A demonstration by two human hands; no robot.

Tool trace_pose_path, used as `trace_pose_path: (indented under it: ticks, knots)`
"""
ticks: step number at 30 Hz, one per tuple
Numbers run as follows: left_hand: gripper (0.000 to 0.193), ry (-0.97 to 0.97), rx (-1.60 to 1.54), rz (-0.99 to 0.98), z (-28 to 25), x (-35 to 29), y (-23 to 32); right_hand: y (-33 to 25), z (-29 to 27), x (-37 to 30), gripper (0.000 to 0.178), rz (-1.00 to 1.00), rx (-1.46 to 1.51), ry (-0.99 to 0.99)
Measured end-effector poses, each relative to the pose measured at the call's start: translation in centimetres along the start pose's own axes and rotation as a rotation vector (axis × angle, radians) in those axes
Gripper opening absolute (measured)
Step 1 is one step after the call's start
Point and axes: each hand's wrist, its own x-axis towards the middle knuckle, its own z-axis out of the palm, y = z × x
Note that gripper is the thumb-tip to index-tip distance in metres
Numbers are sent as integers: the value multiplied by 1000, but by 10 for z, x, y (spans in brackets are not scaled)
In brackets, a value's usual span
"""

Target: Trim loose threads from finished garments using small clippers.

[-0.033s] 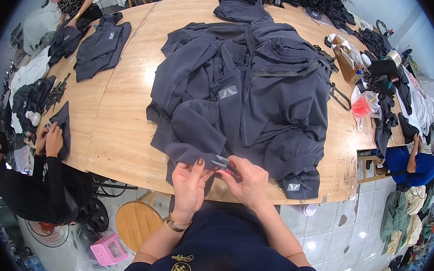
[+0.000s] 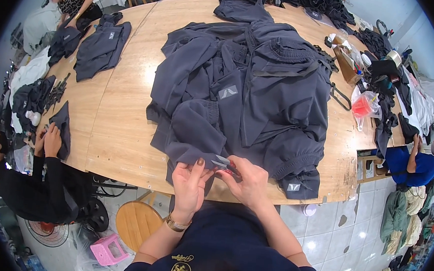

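A pile of dark grey garments [image 2: 280,110] with gathered elastic waistbands and small light grey patches covers the middle of the wooden table. At the table's near edge, my left hand [image 2: 189,187] is closed, thumb and fingers pinching the edge of one dark grey garment [image 2: 190,151]. My right hand [image 2: 249,181] grips small thread snips [image 2: 221,162], their pointed blades apart and aimed left at the cloth beside my left fingertips. Exactly what lies between the blades is too small to make out.
A round wooden stool [image 2: 138,226] and a pink plastic stool [image 2: 108,250] stand below the table [image 2: 126,123]. On the right lie a wooden box [image 2: 347,67] and a bag with red contents [image 2: 364,105]. Co-workers handle dark cloth around the table, one close on the left [image 2: 34,187].
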Motion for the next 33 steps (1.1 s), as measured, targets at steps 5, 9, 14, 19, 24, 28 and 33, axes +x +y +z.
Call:
trace_pose_path:
  ticks: [5, 9, 14, 19, 24, 28, 33]
  knots:
    - [11, -26, -26, -14, 3, 0, 2, -2, 4, -1, 31, 78, 156, 48]
    - [12, 16, -24, -30, 4, 1, 4, -2, -1, -3, 27, 221, 192, -20]
    - [13, 7, -48, -43, 0, 2, 2, -3, -3, -2, 24, 18, -6, -66]
    - [13, 0, -59, -49, 3, 1, 2, -5, -1, 0, 25, -25, -45, -64]
    - [13, -11, -53, -57, 3, 0, 2, -2, 2, -2, 25, -7, -44, -66]
    - [13, 1, -87, -71, 3, 1, 4, -1, 2, -3, 25, 29, -6, -32]
    - [13, 16, -152, -116, 2, 3, 5, -3, 0, -5, 25, -18, -46, -55]
